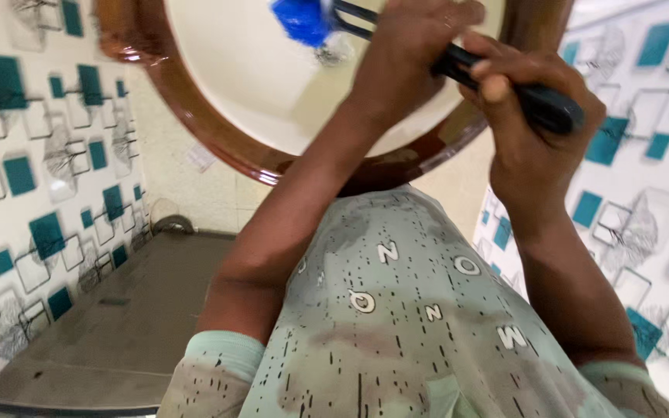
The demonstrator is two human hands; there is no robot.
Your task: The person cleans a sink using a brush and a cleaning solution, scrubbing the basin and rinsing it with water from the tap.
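Note:
A dark-handled brush (pixel 520 89) with a blue head (pixel 302 19) reaches into a cream wash basin with a glossy brown rim (pixel 218 131). Both hands grip the handle. My left hand (pixel 412 46) holds it nearer the blue head, over the basin bowl. My right hand (pixel 532 116) clasps the handle's rear end, over the basin's right rim. The blue head rests against the basin's inner surface near the top of the view. My forearms and pale green patterned shirt (pixel 412 310) fill the lower middle.
Walls tiled white with teal squares stand at left (pixel 32 193) and right (pixel 644 193). A grey-brown floor slab (pixel 118 325) lies lower left, with a round drain fitting (pixel 172 224) by the wall under the basin.

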